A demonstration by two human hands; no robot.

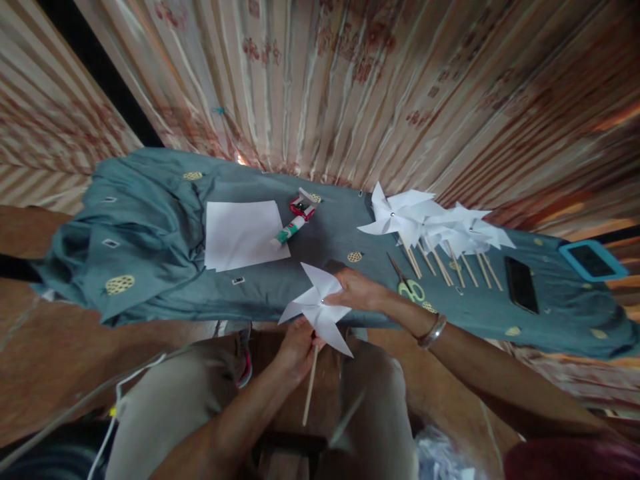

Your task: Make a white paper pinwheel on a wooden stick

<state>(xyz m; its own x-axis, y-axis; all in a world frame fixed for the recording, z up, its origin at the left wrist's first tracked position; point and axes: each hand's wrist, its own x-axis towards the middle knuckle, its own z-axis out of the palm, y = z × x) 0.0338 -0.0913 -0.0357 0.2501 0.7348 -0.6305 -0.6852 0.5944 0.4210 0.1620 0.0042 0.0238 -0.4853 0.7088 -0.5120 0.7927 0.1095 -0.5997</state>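
Note:
A white paper pinwheel (318, 308) on a thin wooden stick is held over my lap, at the front edge of the cloth-covered table. My left hand (299, 348) is closed round the stick just beneath the paper blades, and the lower stick points down toward me. From the right, my right hand (356, 291) reaches to the pinwheel, its fingers closed at a blade near the pinned centre; some fingertips are hidden behind the paper. To the right lies a group of similar white pinwheels (400, 215) with their sticks toward me.
On the green cloth (340, 230) lie a stack of white paper (240, 233), a glue stick (289, 231), a small red box (303, 205), and scissors (411, 288). Farther right are a black phone (521, 285) and a blue-framed device (594, 260). A patterned curtain (320, 87) hangs behind.

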